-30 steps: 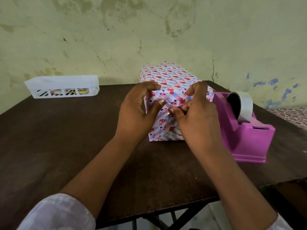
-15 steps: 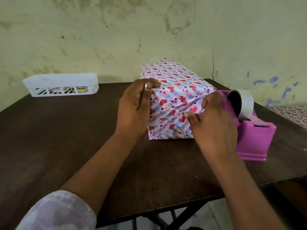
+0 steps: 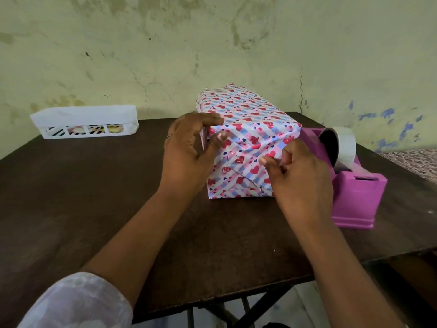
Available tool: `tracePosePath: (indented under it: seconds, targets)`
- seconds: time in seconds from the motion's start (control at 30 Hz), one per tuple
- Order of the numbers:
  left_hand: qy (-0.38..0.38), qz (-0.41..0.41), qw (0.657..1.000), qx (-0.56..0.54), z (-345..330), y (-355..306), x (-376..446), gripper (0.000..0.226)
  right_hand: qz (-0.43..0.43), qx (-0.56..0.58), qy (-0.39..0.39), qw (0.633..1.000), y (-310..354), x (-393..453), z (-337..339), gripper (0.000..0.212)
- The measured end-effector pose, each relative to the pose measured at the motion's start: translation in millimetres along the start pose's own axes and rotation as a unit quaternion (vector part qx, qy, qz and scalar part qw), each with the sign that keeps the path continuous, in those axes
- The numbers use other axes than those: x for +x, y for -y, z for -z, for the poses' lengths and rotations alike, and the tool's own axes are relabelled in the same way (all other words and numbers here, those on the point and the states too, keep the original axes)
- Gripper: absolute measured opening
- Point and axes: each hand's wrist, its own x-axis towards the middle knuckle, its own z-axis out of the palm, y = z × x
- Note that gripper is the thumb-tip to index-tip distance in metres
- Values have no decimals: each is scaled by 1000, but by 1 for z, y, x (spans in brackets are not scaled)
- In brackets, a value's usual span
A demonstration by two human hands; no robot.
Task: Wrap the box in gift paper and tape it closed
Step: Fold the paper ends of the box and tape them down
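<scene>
At the bottom of the frame two bare forearms reach up over the dark bench [image 3: 94, 197], a pale sleeve [image 3: 75, 301] showing at lower left. Right of centre the right hand [image 3: 300, 176] has its fingers [image 3: 266, 160] curled in, thumb and forefinger pinching the paper's edge on the near end of the box [image 3: 246, 129]. Left of centre the left hand [image 3: 189, 150] clasps the box's upper left corner: its fingers bend over the top edge and the thumb presses the end face, holding the fold there.

The box stands mid-frame on the bench, its heart-print paper [image 3: 241, 162] already covering the top and sides; the near end shows diagonal creases where flaps overlap. The step in hand looks like closing this end flap.

To do it well, the person would likely keep the left thumb firm so the folded corner does not spring open, and draw the pinched edge taut and flat against the end before letting go. The creases want sharpening along the box's edges so the flap lies without bulges. Thin paper may tear if pulled hard at the corner.

Just beside the box, at right, sits the pink dispenser [image 3: 354, 197] with its tape [image 3: 340, 147] roll, within easy reach of the right hand once the flap is held by the left alone.

Farther off, at upper left, a white basket [image 3: 85, 121] rests by the wall [image 3: 212, 43].
</scene>
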Motion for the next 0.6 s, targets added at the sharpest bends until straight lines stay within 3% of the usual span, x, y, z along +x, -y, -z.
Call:
tracePosePath:
  seconds: [0.13, 0.27, 0.33, 0.47, 0.53, 0.6]
  targets:
    - [22, 11, 1000, -8, 3, -1, -5, 27, 32, 2, -30, 999, -11, -16, 12, 22]
    - [67, -7, 997, 38, 8, -2, -11, 50, 66, 91, -173, 979, -28, -31, 41, 16]
    - [69, -19, 995, 68, 7, -2, -13, 65, 36, 117, -194, 973, -44, -27, 53, 17]
    - [36, -11, 990, 134, 2, -12, -21, 83, -132, 134, -125, 974, -82, -14, 63, 15]
    - [1, -76, 987, 141, 0, -30, -27, 75, -196, 179, -47, 963, -89, -12, 66, 25]
    - [19, -133, 986, 93, -10, -54, -38, 57, -250, 259, 9, 933, -83, -8, 71, 25]
